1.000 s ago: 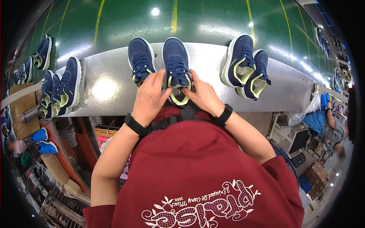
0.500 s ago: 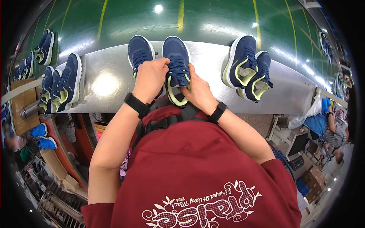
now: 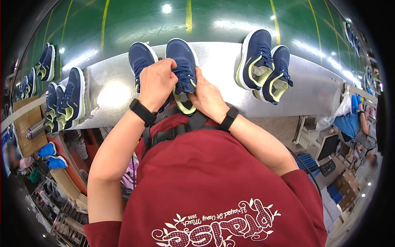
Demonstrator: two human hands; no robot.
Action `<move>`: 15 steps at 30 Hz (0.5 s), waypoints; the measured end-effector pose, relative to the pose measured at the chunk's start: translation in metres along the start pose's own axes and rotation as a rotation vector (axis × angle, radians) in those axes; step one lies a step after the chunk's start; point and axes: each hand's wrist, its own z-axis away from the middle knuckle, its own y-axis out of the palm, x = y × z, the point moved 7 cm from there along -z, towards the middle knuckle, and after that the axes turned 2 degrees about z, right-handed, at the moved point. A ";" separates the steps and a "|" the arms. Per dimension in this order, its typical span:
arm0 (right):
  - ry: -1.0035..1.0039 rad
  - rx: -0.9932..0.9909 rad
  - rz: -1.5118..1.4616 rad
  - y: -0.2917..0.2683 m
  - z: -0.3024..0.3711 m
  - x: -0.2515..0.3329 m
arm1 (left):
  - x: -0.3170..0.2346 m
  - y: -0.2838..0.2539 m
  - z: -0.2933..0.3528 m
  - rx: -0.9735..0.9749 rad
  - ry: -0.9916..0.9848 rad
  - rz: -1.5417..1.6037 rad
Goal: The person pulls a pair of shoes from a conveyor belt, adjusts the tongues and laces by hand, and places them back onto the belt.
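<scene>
Head view shows both hands meeting on one navy shoe (image 3: 182,66) that lies flat on the grey conveyor (image 3: 222,61), its long axis running straight away from the person, toe far, heel with the lime lining nearest the chest. Left hand (image 3: 156,82) curls over the laces from that side, fingers pinched narrow on them; right hand (image 3: 207,96) grips the opposite edge of the opening, thumb by the tongue. Both are equally close. Just beyond the left hand sits its twin shoe (image 3: 140,59), touching or nearly so. Well off past the right hand lies another pair (image 3: 265,66); more pairs (image 3: 66,101) lie off beyond the left. Green floor (image 3: 230,16) stretches behind the belt.
</scene>
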 end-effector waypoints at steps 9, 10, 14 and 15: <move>-0.032 -0.038 -0.064 0.002 0.000 -0.001 | 0.014 -0.010 0.009 0.043 -0.026 0.074; -0.033 -0.033 -0.065 0.002 -0.001 -0.002 | 0.015 -0.016 0.012 0.074 -0.066 0.093; 0.049 0.029 -0.068 0.005 -0.003 -0.011 | 0.016 -0.018 0.024 0.118 -0.139 0.295; 0.046 0.025 -0.065 0.005 -0.003 -0.012 | 0.014 -0.018 0.025 0.112 -0.147 0.293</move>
